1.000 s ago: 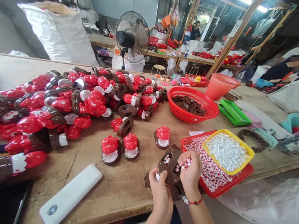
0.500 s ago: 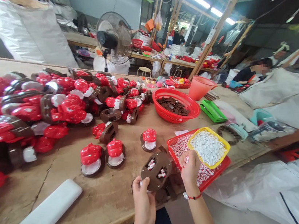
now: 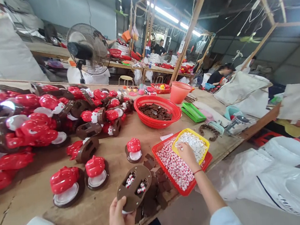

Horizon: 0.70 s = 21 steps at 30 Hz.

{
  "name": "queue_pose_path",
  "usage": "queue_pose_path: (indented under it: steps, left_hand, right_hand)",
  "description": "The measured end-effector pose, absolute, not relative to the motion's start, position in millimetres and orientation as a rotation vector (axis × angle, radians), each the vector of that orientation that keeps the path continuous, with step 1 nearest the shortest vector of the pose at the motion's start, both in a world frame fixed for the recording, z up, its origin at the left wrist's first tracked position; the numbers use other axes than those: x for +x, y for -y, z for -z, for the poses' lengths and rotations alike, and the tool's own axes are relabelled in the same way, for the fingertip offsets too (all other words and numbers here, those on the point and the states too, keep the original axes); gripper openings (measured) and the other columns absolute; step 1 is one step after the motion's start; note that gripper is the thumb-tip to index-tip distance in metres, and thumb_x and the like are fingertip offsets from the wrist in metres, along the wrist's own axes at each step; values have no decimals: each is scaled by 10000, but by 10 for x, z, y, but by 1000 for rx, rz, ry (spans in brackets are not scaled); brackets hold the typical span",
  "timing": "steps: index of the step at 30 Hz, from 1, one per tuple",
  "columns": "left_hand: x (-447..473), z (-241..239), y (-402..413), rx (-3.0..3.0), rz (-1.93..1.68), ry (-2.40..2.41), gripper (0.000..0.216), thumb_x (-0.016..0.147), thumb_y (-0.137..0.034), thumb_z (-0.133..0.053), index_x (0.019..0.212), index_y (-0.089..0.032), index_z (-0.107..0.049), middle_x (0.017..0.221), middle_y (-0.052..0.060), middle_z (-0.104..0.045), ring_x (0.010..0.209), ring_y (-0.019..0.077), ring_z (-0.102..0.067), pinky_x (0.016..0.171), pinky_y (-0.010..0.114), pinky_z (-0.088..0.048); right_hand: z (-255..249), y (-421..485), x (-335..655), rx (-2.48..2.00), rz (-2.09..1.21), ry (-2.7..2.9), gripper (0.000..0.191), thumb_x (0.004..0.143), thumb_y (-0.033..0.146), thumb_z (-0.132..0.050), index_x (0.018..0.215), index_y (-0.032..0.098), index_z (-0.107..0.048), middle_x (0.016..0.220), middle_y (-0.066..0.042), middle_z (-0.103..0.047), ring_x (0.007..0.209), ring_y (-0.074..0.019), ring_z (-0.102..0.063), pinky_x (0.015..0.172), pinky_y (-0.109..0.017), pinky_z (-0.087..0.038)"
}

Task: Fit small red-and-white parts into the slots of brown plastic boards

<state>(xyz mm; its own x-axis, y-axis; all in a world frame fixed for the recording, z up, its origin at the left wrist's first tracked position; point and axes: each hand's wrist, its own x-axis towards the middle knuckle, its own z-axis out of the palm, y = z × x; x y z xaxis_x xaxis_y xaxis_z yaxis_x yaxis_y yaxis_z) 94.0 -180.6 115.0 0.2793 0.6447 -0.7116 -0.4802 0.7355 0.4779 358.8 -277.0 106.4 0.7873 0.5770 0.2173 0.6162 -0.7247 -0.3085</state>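
Observation:
My left hand (image 3: 121, 214) grips the edge of a toy with a brown oval base (image 3: 131, 200), thumb on top. The base faces up and is tilted. Its two openings hold small red-and-white beads (image 3: 141, 188); the toy's other side is hidden. My right hand (image 3: 188, 154) reaches into a yellow tray (image 3: 208, 142) of small white pieces (image 3: 194, 141), fingers drawn together at the heap. What they pinch is too small to make out. Beneath the yellow tray is a red tray (image 3: 182, 193) of red-and-white beads (image 3: 173, 161). Brown flat pieces (image 3: 161, 181) lie beside the held toy.
Red toys on brown bases (image 3: 30, 124) are piled at the left. Several single toys, one a red toy (image 3: 134, 149), stand nearer. A red basket (image 3: 142, 118) holds brown pieces. Behind are a green tray (image 3: 194, 112), an orange-red bucket (image 3: 179, 92) and a fan (image 3: 86, 49).
My right hand has moved from above the red tray's beads into the white pieces in the yellow tray. My left hand still holds the toy. The view has turned right.

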Motion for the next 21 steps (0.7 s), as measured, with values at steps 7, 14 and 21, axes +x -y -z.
queue_pose_path:
  steps: [7,14,21]
  left_hand:
    - [869,-1122,1847,199,-741,-1034,146,672,-41,-479,702,-181,-509,561,-30,-605,472,81,-548,435,169,-447]
    - [831,-1126,1861,189,-751,-1034,141,626,-55,-511,692,-179,-500,555,-40,-595,462,79,-538,432,168,-438]
    - [779,-1112,1864,188,-744,-1019,148,606,-71,-529,700,-184,-511,556,-40,-599,462,81,-539,441,167,-439]
  right_hand:
    - [-1030,2677,3829,-2807,86,838,258,804,247,-404,954,98,-552,880,-127,-607,808,-193,-562,652,-232,-348]
    - [-1085,2563,3848,-2881,8,934,232,781,226,-442,954,114,-549,903,-114,-611,830,-171,-566,639,-214,-333]
    - [-1088,2582,3904,-2903,-14,940,183,788,195,-435,853,92,-571,806,-131,-609,742,-172,-572,576,-226,-327]
